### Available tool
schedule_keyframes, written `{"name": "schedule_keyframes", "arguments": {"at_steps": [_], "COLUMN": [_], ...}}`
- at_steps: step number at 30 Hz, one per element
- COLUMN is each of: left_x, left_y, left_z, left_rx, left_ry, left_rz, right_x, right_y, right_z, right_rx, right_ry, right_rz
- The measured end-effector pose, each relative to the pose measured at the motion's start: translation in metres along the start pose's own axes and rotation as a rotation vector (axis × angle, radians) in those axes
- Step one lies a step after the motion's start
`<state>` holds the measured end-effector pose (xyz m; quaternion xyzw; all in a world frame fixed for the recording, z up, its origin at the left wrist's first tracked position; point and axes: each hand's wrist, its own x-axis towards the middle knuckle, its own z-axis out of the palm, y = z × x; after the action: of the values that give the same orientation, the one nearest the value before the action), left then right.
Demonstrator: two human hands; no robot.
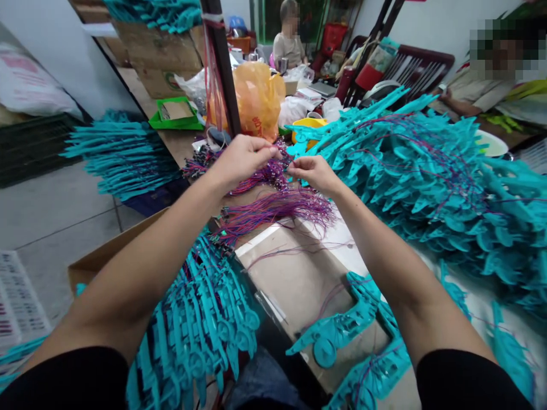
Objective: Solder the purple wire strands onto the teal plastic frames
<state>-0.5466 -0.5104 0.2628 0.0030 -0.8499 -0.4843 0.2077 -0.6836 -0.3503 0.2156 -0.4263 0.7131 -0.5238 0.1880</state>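
Both arms reach forward over a heap of purple and red wires. My left hand (pixel 250 159) is closed, thumb and finger pinched at the heap's upper edge. Just right of it, my right hand (pixel 314 172) is pinched too, beside the end of a teal part. What either pinch holds is too small to make out. Below the hands a bundle of purple wires (pixel 273 212) lies on brown board. Nearer, teal plastic pieces (pixel 342 333) with thin wires rest on a cardboard-coloured surface (pixel 299 273).
A large pile of teal parts (pixel 397 171) fills the right side. More teal parts (pixel 192 319) stand in a box at lower left. Behind are a dark post (pixel 224 68), an orange bag (pixel 258 99) and a green tray (pixel 176 115). Two people sit farther back.
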Motion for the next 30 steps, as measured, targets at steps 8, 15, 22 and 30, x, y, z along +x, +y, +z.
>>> {"name": "schedule_keyframes", "arguments": {"at_steps": [8, 15, 22, 30], "left_x": [-0.006, -0.018, -0.029, -0.026], "left_y": [0.042, 0.019, 0.009, 0.011], "left_z": [-0.027, -0.004, 0.021, 0.020], "left_rx": [-0.378, -0.355, -0.434, -0.499], "left_ry": [-0.073, -0.112, -0.197, -0.187], "left_rz": [-0.122, -0.208, -0.299, -0.268], "right_x": [-0.020, -0.017, -0.013, -0.013], "right_y": [0.054, 0.057, 0.052, 0.046], "right_z": [-0.026, -0.018, -0.019, -0.022], "right_rx": [-0.328, -0.118, 0.131, 0.447], "right_ry": [0.253, 0.374, 0.458, 0.484], "right_rz": [0.238, 0.282, 0.288, 0.325]}}
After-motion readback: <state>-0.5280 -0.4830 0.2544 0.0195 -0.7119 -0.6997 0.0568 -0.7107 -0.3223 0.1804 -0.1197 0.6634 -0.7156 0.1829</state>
